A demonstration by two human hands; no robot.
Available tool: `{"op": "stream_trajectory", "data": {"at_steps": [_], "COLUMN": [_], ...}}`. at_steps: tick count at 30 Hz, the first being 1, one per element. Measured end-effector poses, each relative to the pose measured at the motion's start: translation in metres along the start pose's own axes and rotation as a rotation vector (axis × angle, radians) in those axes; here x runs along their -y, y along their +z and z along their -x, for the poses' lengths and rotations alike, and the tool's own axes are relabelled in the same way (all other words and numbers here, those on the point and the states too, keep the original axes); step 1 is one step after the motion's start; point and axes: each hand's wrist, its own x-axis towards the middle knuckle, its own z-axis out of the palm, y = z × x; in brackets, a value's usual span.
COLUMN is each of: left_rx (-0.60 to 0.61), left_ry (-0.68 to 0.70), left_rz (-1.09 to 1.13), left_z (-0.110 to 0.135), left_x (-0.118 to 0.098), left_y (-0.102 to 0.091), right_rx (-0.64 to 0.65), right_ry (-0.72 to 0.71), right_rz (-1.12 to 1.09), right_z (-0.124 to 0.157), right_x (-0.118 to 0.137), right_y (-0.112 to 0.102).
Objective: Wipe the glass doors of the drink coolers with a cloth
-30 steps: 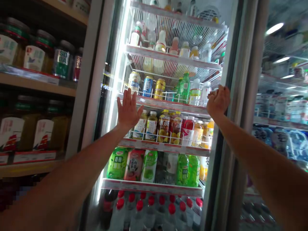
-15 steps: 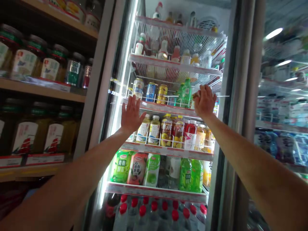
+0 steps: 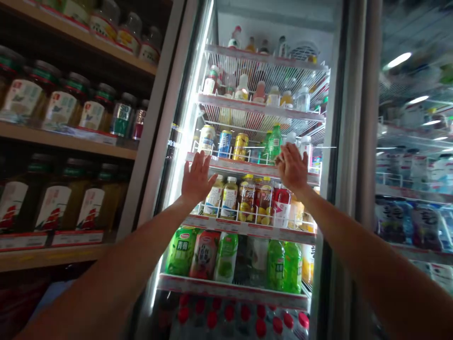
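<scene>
My left hand (image 3: 198, 177) is raised with its fingers spread, in front of the left end of a fridge shelf edge (image 3: 240, 165). Behind its fingertips stand a pale can (image 3: 206, 138), a blue can (image 3: 225, 144) and a gold can (image 3: 240, 145). My right hand (image 3: 293, 166) is up at the same shelf's right part, its fingers apart and slightly bent, with nothing visible in them. Just left of it is a green bottle (image 3: 275, 141). Whether either hand touches anything is unclear. Below, tea bottles (image 3: 230, 198) and a red bottle (image 3: 281, 205) stand behind a wire guard.
Large green bottles (image 3: 182, 250) and a red-brown bottle (image 3: 204, 255) fill a lower shelf. Red-capped bottles (image 3: 229, 312) stand underneath. A wooden rack (image 3: 71, 139) with jars is on the left; a metal frame post (image 3: 364, 118) rises on the right. A thin bright line resembles a reflection on glass.
The view has tilted up slightly, so the shelves sit lower. My right hand has moved left, closer to the green bottle, and its fingers look less curled. My left hand stays spread.
</scene>
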Motion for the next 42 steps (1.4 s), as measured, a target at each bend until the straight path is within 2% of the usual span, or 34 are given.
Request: {"op": "stream_trajectory", "data": {"at_steps": [2, 4, 7, 9, 10, 11, 14, 15, 16, 17, 18, 22, 24, 26, 29, 31, 33, 36, 38, 39, 40, 42], "left_rx": [0.002, 0.003, 0.001, -0.006, -0.009, -0.011, -0.017, -0.021, -0.025, -0.028, -0.029, -0.031, -0.027, -0.016, -0.007, -0.008, 0.002, 0.037, 0.059, 0.066, 0.07, 0.064], "left_ry": [-0.005, -0.013, -0.019, -0.017, -0.015, -0.015, -0.017, -0.019, -0.023, -0.027, -0.033, -0.05, -0.046, -0.043, -0.038, -0.037, -0.032, -0.008, 0.008, 0.014, 0.018, 0.017], "left_rz": [-0.013, -0.024, -0.029, -0.025, -0.022, -0.019, -0.006, 0.001, 0.009, 0.018, 0.026, 0.052, 0.056, 0.058, 0.056, 0.054, 0.049, 0.037, 0.031, 0.031, 0.032, 0.036], "left_z": [0.001, 0.001, 0.001, 0.002, 0.003, 0.003, 0.005, 0.005, 0.006, 0.006, 0.006, 0.01, 0.014, 0.021, 0.034, 0.044, 0.056, 0.073, 0.082, 0.086, 0.09, 0.097], "left_x": [-0.002, -0.003, -0.004, -0.003, -0.003, -0.003, -0.003, -0.004, -0.004, -0.005, -0.005, -0.006, -0.005, -0.005, -0.004, -0.004, -0.003, -0.002, 0.0, 0.001, 0.001, 0.0], "left_y": [-0.001, -0.001, 0.0, 0.0, 0.001, 0.001, 0.003, 0.003, 0.004, 0.004, 0.005, 0.005, 0.005, 0.006, 0.007, 0.008, 0.007, 0.005, 0.003, 0.002, 0.002, 0.003], "right_rx": [-0.047, -0.006, 0.153, 0.234, 0.234, 0.201, 0.007, -0.044, -0.067, -0.059, -0.021, 0.197, 0.232, 0.194, 0.089, 0.071, 0.116, 0.23, 0.273, 0.261, 0.226, 0.12], "right_ry": [0.081, -0.012, -0.398, -0.599, -0.595, -0.515, -0.06, 0.053, 0.104, 0.085, 0.006, -0.475, -0.573, -0.487, -0.177, -0.113, -0.222, -0.518, -0.629, -0.596, -0.5, -0.215], "right_rz": [0.016, 0.006, -0.041, -0.063, -0.061, -0.052, -0.011, -0.003, -0.001, -0.007, -0.021, -0.106, -0.129, -0.111, -0.057, -0.057, -0.085, -0.145, -0.16, -0.149, -0.128, -0.08], "right_z": [-0.004, 0.005, 0.032, 0.043, 0.043, 0.039, 0.019, 0.016, 0.017, 0.023, 0.033, 0.094, 0.105, 0.095, 0.072, 0.075, 0.099, 0.141, 0.144, 0.137, 0.125, 0.098], "right_x": [0.007, 0.032, 0.07, 0.077, 0.072, 0.064, 0.035, 0.031, 0.031, 0.036, 0.045, 0.09, 0.099, 0.094, 0.083, 0.087, 0.098, 0.111, 0.107, 0.102, 0.096, 0.084], "right_y": [0.005, 0.012, 0.019, 0.018, 0.017, 0.015, 0.012, 0.013, 0.014, 0.015, 0.016, 0.018, 0.016, 0.016, 0.019, 0.019, 0.016, 0.01, 0.009, 0.009, 0.01, 0.014]}}
